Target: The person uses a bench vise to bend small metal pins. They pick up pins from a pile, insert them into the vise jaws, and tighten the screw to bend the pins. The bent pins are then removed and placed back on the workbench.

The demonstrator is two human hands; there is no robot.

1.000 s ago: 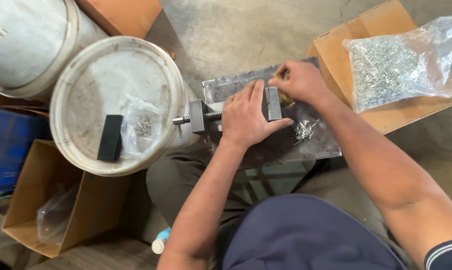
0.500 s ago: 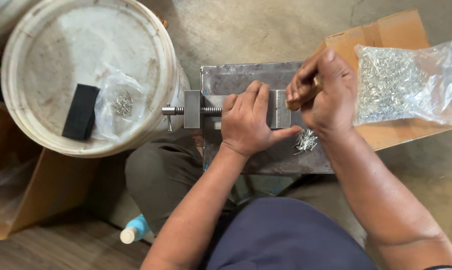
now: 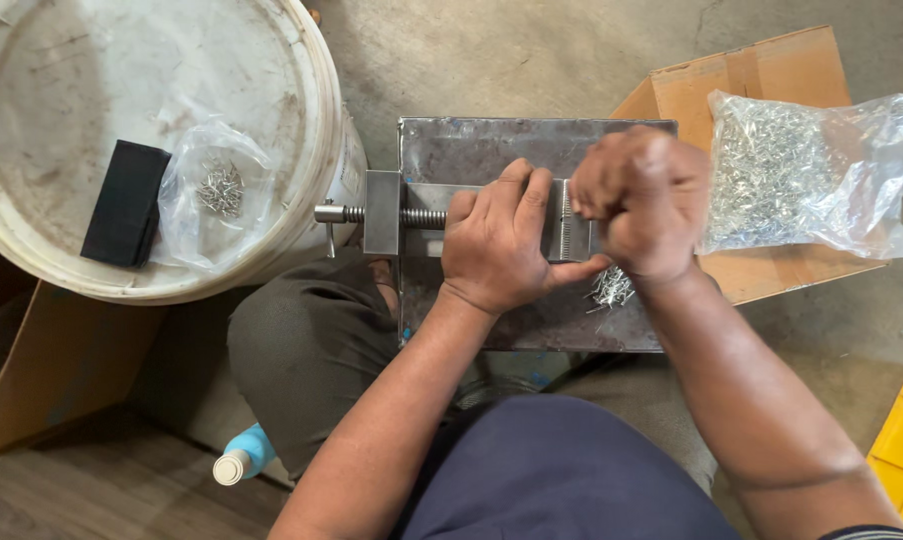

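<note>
Concrete floor lies behind a steel plate (image 3: 491,150) at frame centre, where the small vise (image 3: 391,213) is best steadied by the flat-pressed left hand (image 3: 501,245) while the right hand (image 3: 639,200) is fisted on something unseen.

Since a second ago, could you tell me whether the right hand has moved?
Yes. The right hand has closed into a fist and shifted slightly towards the left hand, over the vise.

A: What's under you there?

B: You're over a grey concrete floor (image 3: 531,50), scuffed and cracked. Wood planks (image 3: 91,490) show at your lower left, brown cardboard (image 3: 31,370) just beside them.

A: Light?

B: Soft, even, no hard shadows.
</note>
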